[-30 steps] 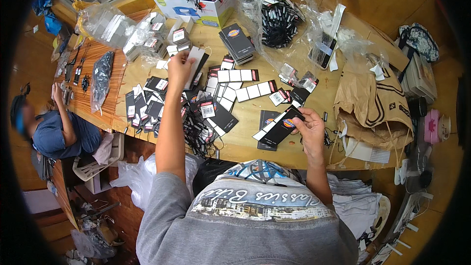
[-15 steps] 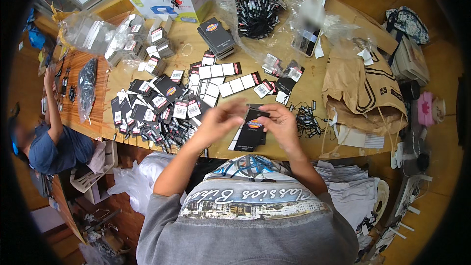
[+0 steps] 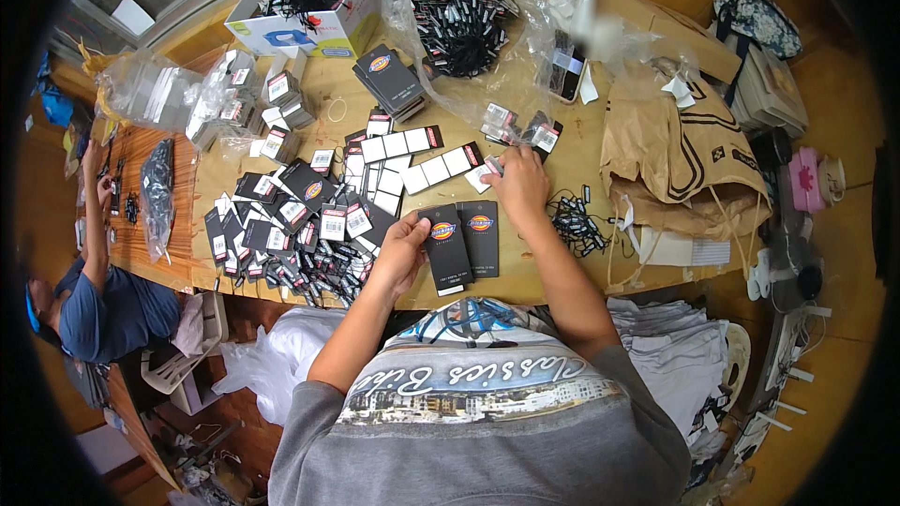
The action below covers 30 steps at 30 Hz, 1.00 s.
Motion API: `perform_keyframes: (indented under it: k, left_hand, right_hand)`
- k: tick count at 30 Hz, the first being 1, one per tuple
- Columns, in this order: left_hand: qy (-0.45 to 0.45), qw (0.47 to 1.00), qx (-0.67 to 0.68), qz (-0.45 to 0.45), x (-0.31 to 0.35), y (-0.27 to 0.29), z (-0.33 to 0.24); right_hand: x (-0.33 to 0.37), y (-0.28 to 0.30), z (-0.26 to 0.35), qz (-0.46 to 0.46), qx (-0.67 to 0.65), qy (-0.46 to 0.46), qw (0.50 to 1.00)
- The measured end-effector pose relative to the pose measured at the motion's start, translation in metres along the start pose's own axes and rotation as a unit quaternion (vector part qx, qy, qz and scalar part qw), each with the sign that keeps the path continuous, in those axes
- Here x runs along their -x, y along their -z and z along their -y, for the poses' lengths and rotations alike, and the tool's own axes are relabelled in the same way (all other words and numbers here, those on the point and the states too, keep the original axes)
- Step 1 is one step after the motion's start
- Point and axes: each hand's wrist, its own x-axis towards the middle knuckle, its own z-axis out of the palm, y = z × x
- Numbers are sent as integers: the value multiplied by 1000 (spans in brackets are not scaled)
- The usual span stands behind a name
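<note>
Black tag pinched in left hand's grip, at its 3 o'clock
Right hand's at a small white tag, its 10 o'clock, can't tell if that grip's closed tbh

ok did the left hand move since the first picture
Yes: against the far stack of dark tags, the left hand has come toward the person and to the right.
</note>
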Motion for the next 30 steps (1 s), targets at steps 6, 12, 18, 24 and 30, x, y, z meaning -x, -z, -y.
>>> perform_keyframes:
  k: [6,12,18,24,30]
  left_hand:
    - [-99,989,-100,-54,0,-8,4]
    - [-93,980,-173,28,-2,-15,16]
    - [-111,976,-189,8,-3,-22,10]
    - [-91,985,-149,4,-5,-14,-7]
    - [-58,991,-109,54,1,-19,-10]
  right_hand:
    - [22,22,1,90,-498,-66,860]
    - [58,33,18,90,-361,43,927]
    - [49,43,-30,34,-314,-34,948]
    - [24,73,-95,-37,46,-116,992]
    - [23,65,-82,19,176,-142,974]
